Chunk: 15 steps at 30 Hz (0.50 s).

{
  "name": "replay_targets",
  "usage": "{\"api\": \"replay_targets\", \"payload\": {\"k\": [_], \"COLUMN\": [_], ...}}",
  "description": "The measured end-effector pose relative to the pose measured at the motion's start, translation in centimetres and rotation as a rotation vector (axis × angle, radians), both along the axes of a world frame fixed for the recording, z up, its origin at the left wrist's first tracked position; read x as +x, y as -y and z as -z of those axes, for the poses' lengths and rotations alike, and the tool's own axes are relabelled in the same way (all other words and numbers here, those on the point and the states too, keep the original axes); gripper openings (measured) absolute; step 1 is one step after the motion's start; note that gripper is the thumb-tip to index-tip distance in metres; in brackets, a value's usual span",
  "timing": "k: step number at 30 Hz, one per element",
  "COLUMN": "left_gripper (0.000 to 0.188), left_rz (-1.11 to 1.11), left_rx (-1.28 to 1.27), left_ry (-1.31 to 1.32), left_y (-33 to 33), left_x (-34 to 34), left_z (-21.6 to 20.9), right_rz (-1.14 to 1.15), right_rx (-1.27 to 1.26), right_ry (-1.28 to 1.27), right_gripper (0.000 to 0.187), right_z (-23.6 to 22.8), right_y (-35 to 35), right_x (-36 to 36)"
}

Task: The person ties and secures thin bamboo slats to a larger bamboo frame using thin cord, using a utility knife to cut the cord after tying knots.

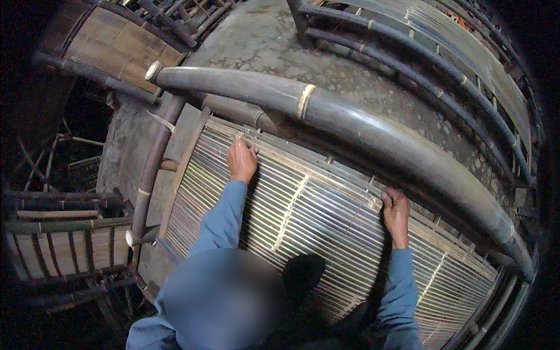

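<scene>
Curled fingers [252,153] on both hands, bent inward toward the palms rather than spread; impossible to tell what, if anything, lies pinched between fingertips and thumbs. Landmark for all positions: a long, thick, glossy grey-brown bamboo pole [361,131], gently bowed.

In descending order of size: beyond the pole, mottled grey concrete floor [233,44]. On the near side of the pole, a broad slatted panel [326,233] of thin, pale, parallel bamboo strips, lying aslant below both hands, with its far edge close along the pole. Farther beyond the pole, toward its right half, dark curved bamboo rails [440,61] of another piece of furniture. Just past the pole's left end, a flat tan bamboo surface [111,38] in a dark frame. Left of the pole and nearer, a small bench-like piece with pale slats [62,254] and dark gaps. From the pole's left end toward the near side, a dark bamboo post [153,163].

Nearer than the pole, left hand [241,161] in a blue sleeve [219,219], at the panel's far edge toward the pole's left part; right hand [397,211], likewise sleeved in blue, at the same edge farther right. Between the hands but nearer than the pole, a narrow whitish cross-binding [290,213] over the strips. Around the pole itself, a cream-coloured ring [304,102].
</scene>
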State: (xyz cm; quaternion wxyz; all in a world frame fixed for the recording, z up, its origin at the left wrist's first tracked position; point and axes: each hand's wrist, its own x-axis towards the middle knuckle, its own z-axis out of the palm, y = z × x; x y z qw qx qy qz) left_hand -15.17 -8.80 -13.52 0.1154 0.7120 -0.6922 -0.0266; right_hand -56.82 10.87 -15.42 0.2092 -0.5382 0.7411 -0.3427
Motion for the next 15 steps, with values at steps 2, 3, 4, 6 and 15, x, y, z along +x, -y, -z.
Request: {"api": "replay_targets", "payload": {"k": [2,3,4,6,15], "left_gripper": [0.028,0.027,0.025,0.025,0.036], "left_rz": [0.008,0.018,0.008,0.046,-0.178], "left_rx": [0.043,0.059,0.208,0.170,0.242], "left_ry": [0.015,0.018,0.028,0.096,-0.016], "left_y": [0.8,1.3,1.8,2.2,3.5], "left_x": [1.9,1.7,1.1,0.6,2.6], "left_z": [0.0,-0.7,-1.7,-1.9,-1.0], "right_rz": [-0.021,-0.026,-0.077,-0.091,-0.003], "right_rx": [0.124,0.181,0.243,0.047,0.227], "right_ry": [0.026,0.036,-0.042,-0.030,-0.046], "right_gripper": [0.017,0.018,0.019,0.019,0.021], "right_z": [-1.1,-2.1,-3.0,-2.1,-3.0], "right_y": [0.4,0.7,1.1,1.3,3.9], "right_x": [0.5,0.6,0.8,2.2,4.3]}}
